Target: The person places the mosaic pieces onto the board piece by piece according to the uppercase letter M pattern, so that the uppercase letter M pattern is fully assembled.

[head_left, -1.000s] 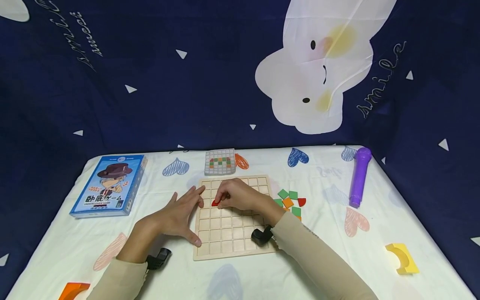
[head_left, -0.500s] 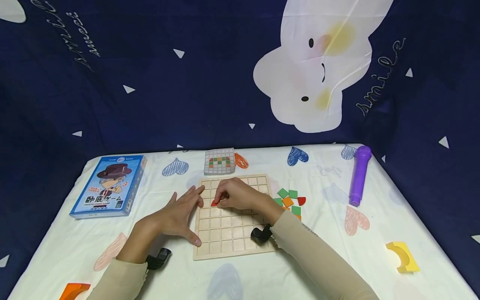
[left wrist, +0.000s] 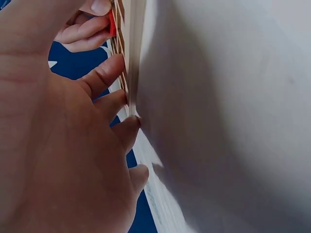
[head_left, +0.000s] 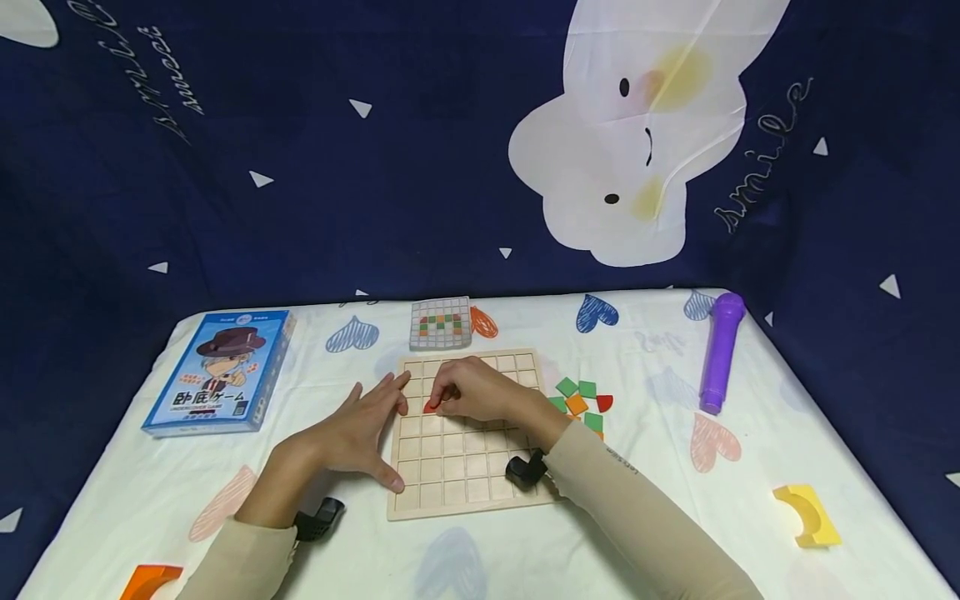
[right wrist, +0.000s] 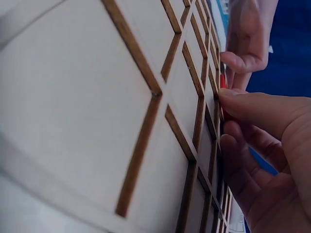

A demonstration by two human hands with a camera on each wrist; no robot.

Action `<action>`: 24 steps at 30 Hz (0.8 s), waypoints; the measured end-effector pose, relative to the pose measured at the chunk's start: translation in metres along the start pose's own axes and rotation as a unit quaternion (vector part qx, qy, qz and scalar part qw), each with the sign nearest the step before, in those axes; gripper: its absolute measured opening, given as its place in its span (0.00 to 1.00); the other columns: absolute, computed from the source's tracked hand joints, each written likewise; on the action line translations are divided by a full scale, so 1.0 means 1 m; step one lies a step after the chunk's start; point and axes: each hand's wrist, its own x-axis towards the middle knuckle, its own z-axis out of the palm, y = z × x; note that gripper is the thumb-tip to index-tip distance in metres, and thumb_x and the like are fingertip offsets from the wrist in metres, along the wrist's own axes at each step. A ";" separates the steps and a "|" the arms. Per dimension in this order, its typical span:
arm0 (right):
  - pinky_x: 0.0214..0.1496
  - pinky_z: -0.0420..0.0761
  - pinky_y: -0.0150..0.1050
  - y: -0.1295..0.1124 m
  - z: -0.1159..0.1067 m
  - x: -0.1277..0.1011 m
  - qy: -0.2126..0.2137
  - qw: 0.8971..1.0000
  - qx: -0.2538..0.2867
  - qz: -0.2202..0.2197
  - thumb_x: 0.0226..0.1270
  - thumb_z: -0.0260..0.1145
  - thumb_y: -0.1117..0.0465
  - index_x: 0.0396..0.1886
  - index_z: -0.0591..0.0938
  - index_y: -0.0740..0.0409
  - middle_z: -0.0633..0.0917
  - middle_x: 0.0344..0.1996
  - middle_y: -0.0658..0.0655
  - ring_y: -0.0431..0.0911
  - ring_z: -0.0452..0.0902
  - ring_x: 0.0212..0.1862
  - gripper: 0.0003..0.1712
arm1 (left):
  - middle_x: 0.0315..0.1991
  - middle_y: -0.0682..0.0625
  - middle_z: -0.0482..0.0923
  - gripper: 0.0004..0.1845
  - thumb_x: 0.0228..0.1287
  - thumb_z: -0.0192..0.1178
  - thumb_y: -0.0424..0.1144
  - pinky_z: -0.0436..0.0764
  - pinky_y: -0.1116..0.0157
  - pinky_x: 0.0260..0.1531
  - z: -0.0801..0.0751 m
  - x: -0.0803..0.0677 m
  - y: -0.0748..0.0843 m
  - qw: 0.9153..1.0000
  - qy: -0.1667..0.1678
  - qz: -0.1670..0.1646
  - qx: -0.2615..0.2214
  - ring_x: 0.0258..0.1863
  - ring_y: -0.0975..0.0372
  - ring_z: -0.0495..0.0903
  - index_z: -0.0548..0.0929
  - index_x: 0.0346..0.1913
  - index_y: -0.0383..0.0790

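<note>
A wooden grid board lies in the middle of the white cloth. Over one of its upper-left cells, my right hand pinches a small red tile between thumb and fingers. Those fingers cover part of the tile, so its full shape is hidden. In the right wrist view the red tile shows as a sliver at the thumb tip, against the grid. My left hand spreads along the board's left side, thumb low and fingertips high, touching the edge; the left wrist view shows its fingers extended there.
Several loose tiles, among them green, orange and a red quarter-round, lie right of the board. A pattern card sits behind it. Around are a blue game box, purple microphone, yellow arch block and orange block.
</note>
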 end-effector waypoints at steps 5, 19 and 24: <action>0.44 0.80 0.25 0.000 0.001 0.000 0.002 1.000 0.006 -0.003 0.66 0.72 0.63 0.37 0.91 0.52 0.88 0.38 0.47 0.33 0.79 0.38 0.03 | 0.83 0.36 0.45 0.48 0.26 0.83 0.66 0.44 0.29 0.77 0.001 0.000 0.000 1.000 -0.004 0.003 -0.011 0.83 0.38 0.42 0.69 0.48 0.46; 0.48 0.80 0.26 0.000 0.001 -0.003 0.005 1.000 0.015 0.004 0.66 0.73 0.63 0.37 0.91 0.53 0.86 0.40 0.48 0.35 0.79 0.42 0.03 | 0.84 0.37 0.43 0.48 0.27 0.83 0.66 0.45 0.28 0.76 0.001 0.002 -0.001 1.000 -0.013 -0.003 -0.006 0.84 0.39 0.41 0.70 0.50 0.45; 0.50 0.83 0.27 0.004 -0.005 -0.009 0.015 0.999 0.031 0.000 0.66 0.73 0.61 0.41 0.90 0.52 0.84 0.45 0.48 0.37 0.81 0.46 0.05 | 0.84 0.37 0.43 0.48 0.27 0.83 0.66 0.45 0.28 0.76 0.001 0.001 -0.001 1.000 -0.012 -0.003 -0.008 0.84 0.39 0.40 0.70 0.49 0.46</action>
